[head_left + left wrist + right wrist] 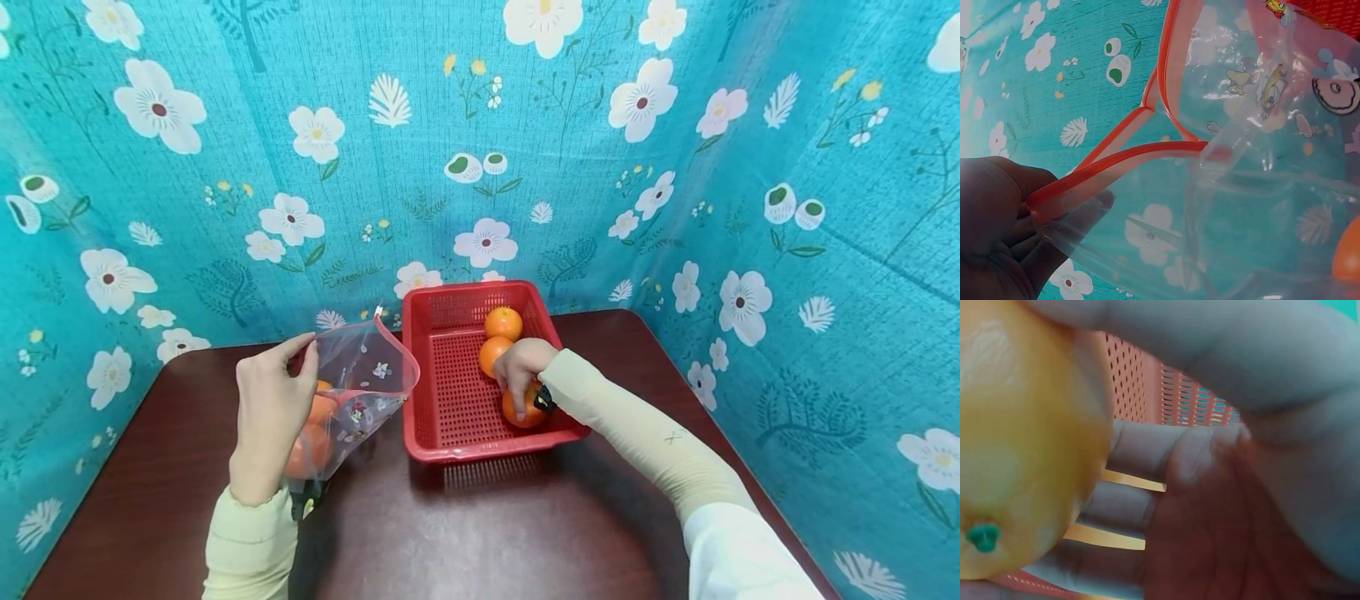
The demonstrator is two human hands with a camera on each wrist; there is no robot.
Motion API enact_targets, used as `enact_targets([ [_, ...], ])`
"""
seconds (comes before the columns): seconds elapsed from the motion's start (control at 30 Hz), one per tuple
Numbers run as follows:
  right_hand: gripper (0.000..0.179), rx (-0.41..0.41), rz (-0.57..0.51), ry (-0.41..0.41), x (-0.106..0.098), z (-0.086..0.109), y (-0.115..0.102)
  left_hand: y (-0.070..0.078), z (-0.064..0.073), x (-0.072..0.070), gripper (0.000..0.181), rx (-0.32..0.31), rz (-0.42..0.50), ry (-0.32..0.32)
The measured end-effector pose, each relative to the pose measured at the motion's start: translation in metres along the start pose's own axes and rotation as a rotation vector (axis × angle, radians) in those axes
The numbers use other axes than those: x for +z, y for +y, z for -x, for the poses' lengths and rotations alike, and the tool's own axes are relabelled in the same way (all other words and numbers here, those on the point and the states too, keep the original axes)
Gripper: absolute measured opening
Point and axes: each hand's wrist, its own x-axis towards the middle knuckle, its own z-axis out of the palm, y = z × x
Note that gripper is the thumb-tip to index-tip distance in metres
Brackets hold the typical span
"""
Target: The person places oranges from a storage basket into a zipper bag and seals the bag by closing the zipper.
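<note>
My left hand (273,400) pinches the red-edged rim of a clear zip bag (360,367) printed with small cartoon figures, holding its mouth apart. Inside the bag are several oranges (309,450), partly hidden behind that hand and wrist. In the left wrist view the bag's red zip strip (1116,165) runs from between thumb and fingers. My right hand (525,371) reaches into a red plastic basket (420,400), thumb and fingers curled round an orange (1022,444) with a green stem end. Two more oranges (503,323) lie behind it in the basket.
The basket stands on a dark brown table (465,542), right beside the bag's mouth. A turquoise floral curtain (420,167) hangs close behind the table and along its right side.
</note>
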Motion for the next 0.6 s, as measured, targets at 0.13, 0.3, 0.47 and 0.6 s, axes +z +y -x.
enact_targets([
  [0.13, 0.045, -0.006, -0.044, 0.002, 0.000, 0.003, 0.001, 0.001, 0.000, 0.000, 0.018, -0.001, -0.004, -0.009],
  [0.3, 0.054, -0.025, -0.061, 0.036, -0.003, 0.008, -0.001, 0.001, -0.001, 0.001, 0.019, -0.001, -0.008, -0.013],
  [0.47, 0.064, -0.091, -0.113, 0.041, -0.007, 0.014, -0.003, 0.001, 0.000, 0.001, 0.019, -0.006, -0.007, -0.015],
  [0.6, 0.062, -0.200, -0.087, 0.089, -0.010, 0.018, -0.003, 0.002, 0.000, 0.000, 0.018, -0.007, 0.001, -0.016],
])
